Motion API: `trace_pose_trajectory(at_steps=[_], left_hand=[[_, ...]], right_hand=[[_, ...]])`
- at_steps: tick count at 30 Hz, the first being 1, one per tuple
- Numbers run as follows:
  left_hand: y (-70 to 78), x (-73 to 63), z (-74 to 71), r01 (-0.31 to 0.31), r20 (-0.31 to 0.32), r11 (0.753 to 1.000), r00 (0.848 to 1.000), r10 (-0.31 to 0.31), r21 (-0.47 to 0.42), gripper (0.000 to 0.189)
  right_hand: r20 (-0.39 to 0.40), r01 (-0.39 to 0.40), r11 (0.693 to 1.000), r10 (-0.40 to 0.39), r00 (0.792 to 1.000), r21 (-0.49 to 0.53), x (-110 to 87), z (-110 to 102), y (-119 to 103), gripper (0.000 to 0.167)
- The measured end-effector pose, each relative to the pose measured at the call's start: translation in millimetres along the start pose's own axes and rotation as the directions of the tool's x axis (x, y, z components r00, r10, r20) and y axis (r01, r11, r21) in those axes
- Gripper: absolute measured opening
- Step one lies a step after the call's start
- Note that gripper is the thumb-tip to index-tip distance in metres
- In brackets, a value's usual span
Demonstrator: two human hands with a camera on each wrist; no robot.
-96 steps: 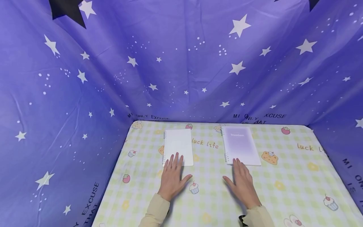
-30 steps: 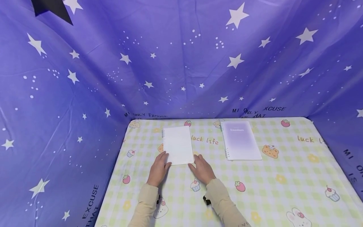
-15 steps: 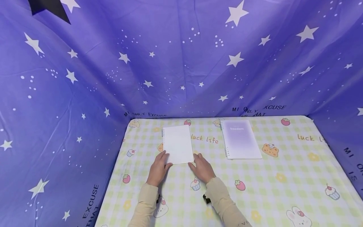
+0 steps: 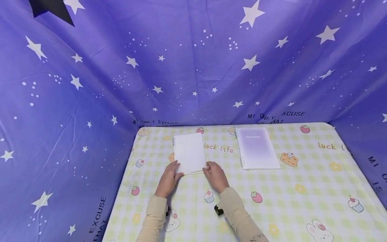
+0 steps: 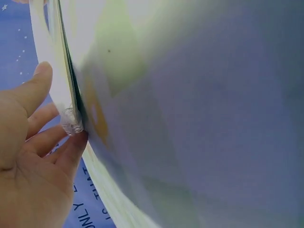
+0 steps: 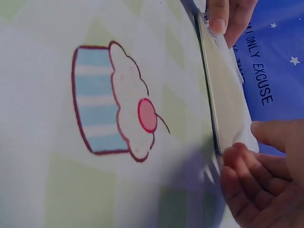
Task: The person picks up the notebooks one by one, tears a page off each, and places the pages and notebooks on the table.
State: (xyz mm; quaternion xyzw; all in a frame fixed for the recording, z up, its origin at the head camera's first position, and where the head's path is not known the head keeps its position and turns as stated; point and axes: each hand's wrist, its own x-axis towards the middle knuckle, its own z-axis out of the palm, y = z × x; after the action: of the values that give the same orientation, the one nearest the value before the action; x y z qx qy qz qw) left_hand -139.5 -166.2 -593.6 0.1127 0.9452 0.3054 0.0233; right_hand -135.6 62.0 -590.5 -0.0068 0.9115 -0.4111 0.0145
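In the head view we lose the near-left corner of the white notebook [image 4: 189,151] behind the left hand [image 4: 167,179].

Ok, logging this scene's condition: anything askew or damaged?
Nothing looks damaged or spilled. Only the white notebook gapes at its near edge, upper layers raised where the right hand holds the corner; the purple notebook lies flat.

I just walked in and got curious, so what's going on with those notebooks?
A person is handling the white spiral notebook, which is on the checked tablecloth. Their left grip holds its near left corner, and their right grip holds the near right corner. Along the near edge, the top sheet bows up a little from what is under it. The purple notebook marked "freedom" lies off to the right, with neither grip touching it.
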Motion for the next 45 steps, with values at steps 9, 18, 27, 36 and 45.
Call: trace_pose_trajectory(at_steps=[9,18,27,36,45], left_hand=[[6.1,3.2,5.7,-0.071,0.017,0.997,0.997,0.071,0.008,0.046],[12.7,7.0,10.7,-0.061,0.045,0.998,0.997,0.062,-0.031,0.063],[18.4,9.4,8.4,-0.066,-0.026,0.997,0.998,0.065,-0.032,0.059],[21.8,2.7,-0.5,-0.018,-0.023,1.0,1.0,0.017,-0.01,0.049],[39.3,1.0,-13.4,-0.045,-0.049,0.999,0.998,0.045,-0.007,0.044]], right_hand=[[-0.031,-0.051,0.959,0.062,0.998,0.278,-0.9,-8.6,4.7,0.019],[-0.011,-0.045,0.914,0.054,0.998,0.402,-3.0,-17.0,-3.0,0.005],[-0.03,0.007,0.871,0.009,1.0,0.491,-1.1,-15.2,-17.3,0.015],[-0.049,0.072,0.825,-0.054,0.997,0.56,5.6,-9.0,-35.7,0.044],[-0.041,0.131,0.791,-0.133,0.99,0.598,4.7,-7.0,-49.5,0.053]])
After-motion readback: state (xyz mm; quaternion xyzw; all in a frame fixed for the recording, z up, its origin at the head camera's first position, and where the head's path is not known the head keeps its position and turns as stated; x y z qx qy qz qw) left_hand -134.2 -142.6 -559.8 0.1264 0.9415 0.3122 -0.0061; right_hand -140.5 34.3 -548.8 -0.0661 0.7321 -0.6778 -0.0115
